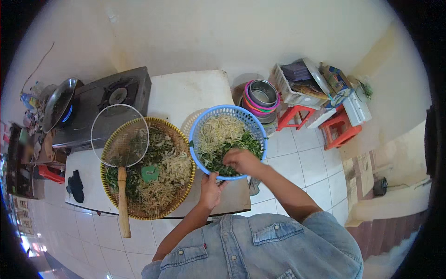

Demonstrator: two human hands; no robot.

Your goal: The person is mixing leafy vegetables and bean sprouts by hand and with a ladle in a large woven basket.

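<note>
A blue plastic colander basket [263, 127] holds bean sprouts [221, 130] on its far left side and chopped leafy greens [217, 155] nearer me and to the right. My left hand [211, 191] grips the near rim of this basket. Inside it, my right hand [240, 162] is down among the greens with its fingers bent; blur hides whether they pinch any leaves. To the left stands a woven bamboo basket [190, 186] with sprouts, shredded pale vegetable and greens, plus a green object [150, 173] in the middle. Across it lies a wire-mesh strainer with a wooden handle [122, 202].
A gas stove [94, 104] carries a wok [61, 101] over a lit blue flame at the left. A dark cloth [75, 186] lies on the white table [188, 87]. Stacked pots and basins [262, 96], a crate [296, 92] and red stools [339, 130] stand at the right.
</note>
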